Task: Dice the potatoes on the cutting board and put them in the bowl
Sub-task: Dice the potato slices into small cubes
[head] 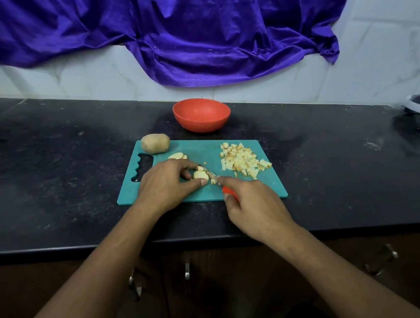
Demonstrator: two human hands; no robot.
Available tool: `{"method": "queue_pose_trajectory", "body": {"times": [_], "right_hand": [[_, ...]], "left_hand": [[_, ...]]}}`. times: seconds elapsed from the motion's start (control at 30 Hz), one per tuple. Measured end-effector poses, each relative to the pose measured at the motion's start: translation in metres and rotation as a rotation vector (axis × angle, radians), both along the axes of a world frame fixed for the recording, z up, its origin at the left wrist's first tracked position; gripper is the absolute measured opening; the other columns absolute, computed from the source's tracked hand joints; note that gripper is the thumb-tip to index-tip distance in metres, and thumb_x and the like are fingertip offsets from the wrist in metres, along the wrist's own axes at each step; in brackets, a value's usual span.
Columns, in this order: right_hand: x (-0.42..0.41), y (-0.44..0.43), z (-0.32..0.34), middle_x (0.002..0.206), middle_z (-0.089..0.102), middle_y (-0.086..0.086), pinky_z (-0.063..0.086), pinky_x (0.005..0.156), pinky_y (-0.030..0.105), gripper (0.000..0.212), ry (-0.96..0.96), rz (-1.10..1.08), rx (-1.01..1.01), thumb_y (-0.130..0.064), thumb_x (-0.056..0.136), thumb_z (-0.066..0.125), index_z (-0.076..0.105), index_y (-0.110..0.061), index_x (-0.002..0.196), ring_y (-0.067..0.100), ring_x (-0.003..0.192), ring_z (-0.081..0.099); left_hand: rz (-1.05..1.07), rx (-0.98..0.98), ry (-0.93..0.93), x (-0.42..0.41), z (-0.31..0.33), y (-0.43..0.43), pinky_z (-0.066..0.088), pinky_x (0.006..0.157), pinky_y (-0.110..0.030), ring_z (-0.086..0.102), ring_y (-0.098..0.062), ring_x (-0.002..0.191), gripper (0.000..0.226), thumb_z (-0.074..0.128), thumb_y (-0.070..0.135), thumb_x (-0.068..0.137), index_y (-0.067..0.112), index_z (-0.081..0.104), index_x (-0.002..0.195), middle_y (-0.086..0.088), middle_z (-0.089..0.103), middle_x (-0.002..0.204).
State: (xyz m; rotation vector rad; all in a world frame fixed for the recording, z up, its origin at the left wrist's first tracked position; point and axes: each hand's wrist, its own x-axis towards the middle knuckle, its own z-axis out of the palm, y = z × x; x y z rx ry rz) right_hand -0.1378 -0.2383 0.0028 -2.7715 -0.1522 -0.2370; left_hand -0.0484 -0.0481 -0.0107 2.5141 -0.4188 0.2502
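Head view, frame centre: on the teal cutting board (202, 149) the left hand (165, 183) curls its fingers (185, 165) round a pale potato piece (200, 175), while the right hand (252, 204) grips the red-handled knife (228, 192), blade at that piece. Diced potato (243, 160) is heaped on the board's right; a whole potato (155, 143) sits at its upper-left corner. The red bowl (203, 125) stands just above the board on the dark worktop (59, 178).

You are working in a kitchen.
You are facing a black counter (46, 180), a tiled wall (375, 43) behind it, cupboards (219, 277) below.
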Motion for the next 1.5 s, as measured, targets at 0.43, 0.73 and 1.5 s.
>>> {"method": "queue_pose_trajectory", "body": {"times": [0.43,0.73,1.5], "right_hand": [[0.0,0.005,0.013,0.113,0.068,-0.005,0.046,0.068,0.032,0.048,0.021,-0.049,0.104,-0.031,0.105,0.05,0.047,-0.04,0.151,0.015,0.086,0.061],[0.01,0.029,0.034,0.113,0.067,-0.001,0.057,0.079,0.041,0.045,0.063,-0.048,-0.024,-0.03,0.104,0.05,0.049,-0.036,0.148,0.02,0.092,0.064],[0.008,0.045,0.015,0.108,0.064,0.005,0.044,0.075,0.039,0.058,0.045,-0.026,-0.219,-0.026,0.105,0.047,0.031,-0.028,0.16,0.025,0.099,0.062]], "left_hand": [[0.011,-0.047,-0.067,-0.002,-0.007,0.003,0.041,0.067,-0.028,0.055,0.001,0.081,0.049,0.073,0.059,0.084,0.038,0.067,0.129,0.021,0.062,0.089],[0.027,-0.051,-0.068,-0.004,-0.006,0.002,0.046,0.069,-0.029,0.058,0.0,0.082,0.039,0.074,0.057,0.085,0.039,0.071,0.12,0.02,0.065,0.087],[0.05,-0.04,-0.1,-0.005,-0.006,0.001,0.049,0.074,-0.03,0.06,-0.004,0.084,0.034,0.077,0.048,0.085,0.037,0.073,0.118,0.02,0.066,0.086]]}}
